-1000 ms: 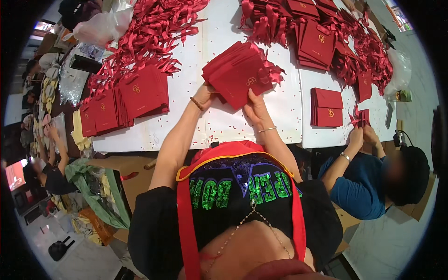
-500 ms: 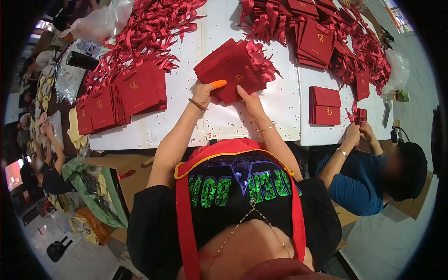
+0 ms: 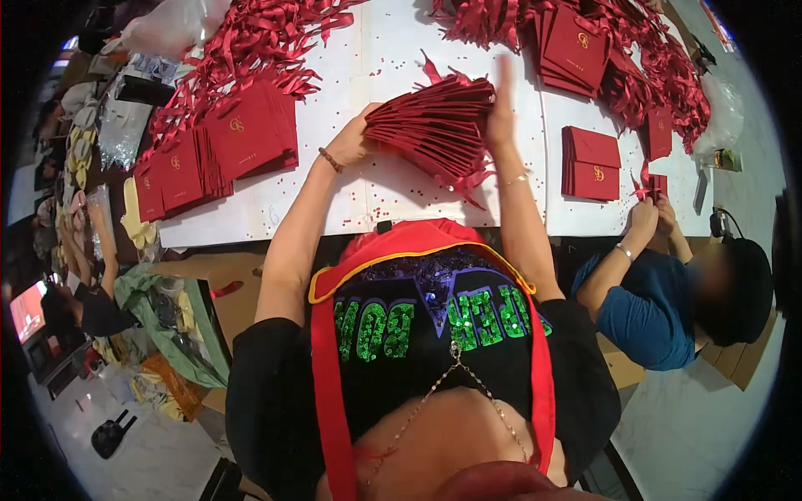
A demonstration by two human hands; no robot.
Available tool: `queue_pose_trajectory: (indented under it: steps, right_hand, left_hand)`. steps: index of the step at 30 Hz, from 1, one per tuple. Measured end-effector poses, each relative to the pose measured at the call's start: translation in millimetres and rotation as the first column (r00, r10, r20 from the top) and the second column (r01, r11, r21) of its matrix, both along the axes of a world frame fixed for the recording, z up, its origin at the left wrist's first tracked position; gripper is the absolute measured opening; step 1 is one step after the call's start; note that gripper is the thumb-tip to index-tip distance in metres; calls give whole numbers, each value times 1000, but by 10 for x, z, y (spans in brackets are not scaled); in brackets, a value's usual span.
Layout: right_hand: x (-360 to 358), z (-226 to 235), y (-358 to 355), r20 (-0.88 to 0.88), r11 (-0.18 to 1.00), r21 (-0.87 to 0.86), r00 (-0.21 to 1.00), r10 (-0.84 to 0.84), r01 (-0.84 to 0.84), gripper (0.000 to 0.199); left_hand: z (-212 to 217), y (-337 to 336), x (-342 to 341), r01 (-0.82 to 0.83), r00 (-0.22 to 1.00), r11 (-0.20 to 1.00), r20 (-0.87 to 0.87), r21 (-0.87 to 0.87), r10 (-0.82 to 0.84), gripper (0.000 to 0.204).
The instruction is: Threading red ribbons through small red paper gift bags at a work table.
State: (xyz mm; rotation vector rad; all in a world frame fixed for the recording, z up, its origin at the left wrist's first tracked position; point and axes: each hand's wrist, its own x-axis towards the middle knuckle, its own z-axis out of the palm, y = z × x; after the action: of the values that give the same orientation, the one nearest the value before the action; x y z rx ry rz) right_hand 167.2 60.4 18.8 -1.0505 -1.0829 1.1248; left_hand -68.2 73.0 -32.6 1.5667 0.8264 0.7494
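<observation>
The left hand (image 3: pixel 355 144) has its fingers clamped on the near-left end of a stack of red folded cards (image 3: pixel 439 125), while the right hand (image 3: pixel 501 108) lies flat with fingers together and extended, pressed against the stack's right edge; the stack is held edge-on just above the white table (image 3: pixel 393 50), its leaves fanning slightly. It looks light but many-leaved, each card stiff paper, smooth and likely to slide against its neighbours; a ribbon tail (image 3: pixel 468 185) hangs soft beneath. Best held from both ends, squeezing across the thickness so nothing slips out. Beyond lie other red card piles (image 3: pixel 217 150), a heap of loose red ribbons (image 3: pixel 242 37), and a co-worker's hands (image 3: pixel 652 219) at the table's right.
</observation>
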Motion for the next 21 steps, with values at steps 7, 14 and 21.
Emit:
queue_pose_trajectory:
  steps: [7,14,21]
  right_hand:
    - [-9,68,52,-70,954,-49,954,292,-296,61]
    - [278,62,-177,13,877,65,879,477,-477,105]
    - [207,63,-486,619,846,163,720,314,-508,124]
  left_hand:
    - [110,-19,64,37,999,999,13,-13,-37,74]
    - [-87,-30,144,-30,1000,993,-7,112,31,99]
    - [-132,-160,68,-6,987,974,155,-225,42,92]
